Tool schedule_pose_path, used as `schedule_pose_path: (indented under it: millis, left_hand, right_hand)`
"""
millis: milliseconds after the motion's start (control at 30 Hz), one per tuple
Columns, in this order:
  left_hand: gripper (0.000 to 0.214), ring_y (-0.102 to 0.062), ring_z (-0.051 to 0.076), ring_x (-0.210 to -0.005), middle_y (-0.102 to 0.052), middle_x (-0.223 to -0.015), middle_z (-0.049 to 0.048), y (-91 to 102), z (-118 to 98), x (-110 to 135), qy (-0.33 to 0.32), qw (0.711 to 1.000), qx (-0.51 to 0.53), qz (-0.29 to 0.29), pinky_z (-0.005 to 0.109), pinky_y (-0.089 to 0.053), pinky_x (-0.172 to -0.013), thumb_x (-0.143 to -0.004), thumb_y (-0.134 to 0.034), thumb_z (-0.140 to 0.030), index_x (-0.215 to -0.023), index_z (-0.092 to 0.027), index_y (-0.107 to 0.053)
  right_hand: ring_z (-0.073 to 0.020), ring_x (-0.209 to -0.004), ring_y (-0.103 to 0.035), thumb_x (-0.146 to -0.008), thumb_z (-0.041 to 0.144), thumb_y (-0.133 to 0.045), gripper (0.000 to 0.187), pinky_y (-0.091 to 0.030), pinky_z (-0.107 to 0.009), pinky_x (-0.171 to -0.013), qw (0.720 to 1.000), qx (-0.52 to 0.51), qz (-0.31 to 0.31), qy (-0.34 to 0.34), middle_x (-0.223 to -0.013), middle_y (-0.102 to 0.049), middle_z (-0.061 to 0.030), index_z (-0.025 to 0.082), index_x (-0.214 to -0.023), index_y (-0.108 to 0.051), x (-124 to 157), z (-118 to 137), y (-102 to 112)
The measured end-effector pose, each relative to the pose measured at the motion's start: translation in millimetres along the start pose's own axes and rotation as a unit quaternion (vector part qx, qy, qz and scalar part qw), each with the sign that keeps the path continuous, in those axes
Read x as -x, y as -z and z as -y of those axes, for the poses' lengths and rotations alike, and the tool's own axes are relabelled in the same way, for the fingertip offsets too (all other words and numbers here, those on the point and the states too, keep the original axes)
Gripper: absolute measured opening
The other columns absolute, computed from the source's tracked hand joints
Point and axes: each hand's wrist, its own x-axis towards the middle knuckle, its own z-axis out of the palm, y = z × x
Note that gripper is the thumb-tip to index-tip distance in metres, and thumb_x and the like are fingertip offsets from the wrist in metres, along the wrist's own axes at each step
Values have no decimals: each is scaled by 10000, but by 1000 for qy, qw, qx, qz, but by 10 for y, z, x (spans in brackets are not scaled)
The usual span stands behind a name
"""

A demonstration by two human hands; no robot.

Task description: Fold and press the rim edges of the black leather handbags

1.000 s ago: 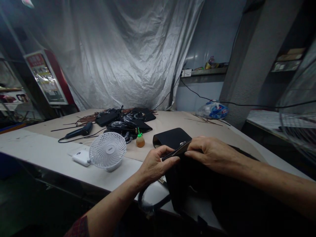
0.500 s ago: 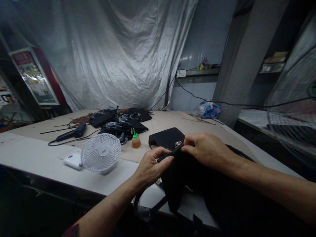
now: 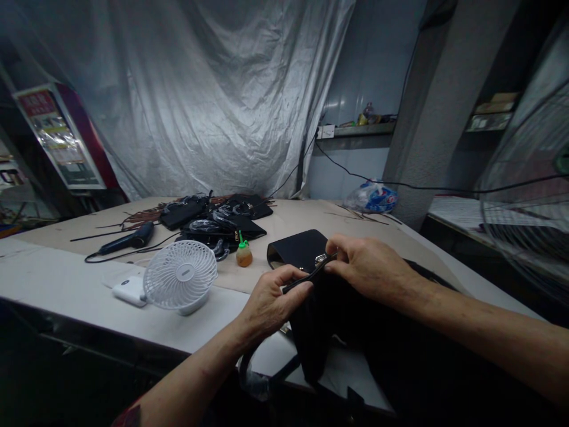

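A black handbag (image 3: 311,332) stands at the table's front edge, its flap (image 3: 297,246) folded back away from me and a metal clasp (image 3: 320,259) showing near the opening. My left hand (image 3: 275,296) pinches the bag's top edge between thumb and fingers. Farther right along that same edge, my right hand (image 3: 362,264) is closed with thumb and forefinger on the rim, close to the clasp. A dark strap (image 3: 249,362) with clear plastic wrap hangs below my left hand. The inside and the lower part of the bag are too dark to make out.
A white fan (image 3: 182,276) stands left of my hands, with a small bottle with a green nozzle (image 3: 244,254) beyond it. Several black bags (image 3: 213,222) are piled at the back left, beside a dark corded tool (image 3: 128,238). A plastic bag (image 3: 376,197) lies back right.
My right hand has shifted slightly, its forefinger now farther left and up over the rim by the clasp. My left hand keeps its hold. The view has moved very little.
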Motion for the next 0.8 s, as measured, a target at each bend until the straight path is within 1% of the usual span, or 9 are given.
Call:
schedule_pose_path:
  millis: [67,100,167,267,400,500,567,633,800]
  left_hand:
    - [242,-566,141,-785,-645,-876,38,-2,-6,-4,-2,1000,-4,-2,219,-433,-693,-855,-581,-350,-929,-142,-678]
    - [238,-565,141,-783,-645,-871,38,-2,-12,-6,-5,1000,-7,-3,220,-431,-692,-853,-583,-348,-917,-141,-680]
    - [228,-562,141,-777,-643,-850,36,-4,-27,-10,-10,1000,-12,-4,223,-427,-694,-846,-590,-341,-894,-139,-682]
    - [216,-557,140,-782,-640,-831,34,-9,-38,-12,-12,1000,0,0,228,-424,-711,-834,-606,-330,-878,-134,-685]
    - [248,-552,120,-723,-634,-832,33,-12,-9,14,41,996,78,6,220,-429,-662,-807,-639,-342,-927,-127,-666]
    - [278,-557,110,-720,-631,-916,41,4,22,57,55,992,110,-19,203,-425,-625,-758,-686,-315,-962,-132,-642]
    - [268,-557,105,-705,-624,-914,37,24,36,82,51,993,107,-29,196,-416,-598,-748,-692,-305,-944,-134,-630]
    - [243,-553,102,-677,-618,-854,23,48,39,95,52,994,91,-35,194,-407,-576,-759,-680,-309,-922,-138,-625]
    - [111,-551,106,-717,-623,-771,3,100,9,65,24,998,-2,-65,203,-403,-636,-758,-666,-239,-810,-141,-670]
  right_hand:
    - [-132,-619,-555,-794,295,-607,307,-338,-252,-572,1000,-8,10,21,-714,-662,17,300,-1092,-678,-15,-11,4]
    - [-133,-632,-557,-806,293,-596,306,-341,-253,-587,999,-8,21,37,-720,-665,19,325,-1097,-684,-23,-15,12]
    - [-141,-670,-558,-820,287,-585,243,-335,-263,-618,997,8,36,61,-726,-668,19,359,-1005,-723,-37,-19,34]
    - [-165,-738,-542,-804,268,-605,180,-294,-299,-662,995,54,33,83,-706,-663,7,356,-857,-753,-41,-16,69]
    - [-190,-814,-522,-792,271,-632,135,-238,-344,-710,993,74,14,93,-675,-654,7,346,-773,-743,-19,-15,73]
    - [-194,-842,-520,-791,257,-635,138,-225,-362,-741,993,73,10,88,-684,-659,13,340,-741,-734,-8,-10,53]
    - [-197,-847,-525,-791,259,-632,141,-226,-370,-758,994,76,14,82,-688,-656,10,338,-729,-732,-10,0,41]
    - [-199,-845,-531,-790,273,-630,135,-231,-378,-775,994,80,15,79,-702,-654,4,339,-734,-734,-18,11,30]
    - [-197,-838,-536,-786,259,-625,140,-232,-396,-801,993,78,8,84,-698,-646,4,329,-725,-730,-25,28,8]
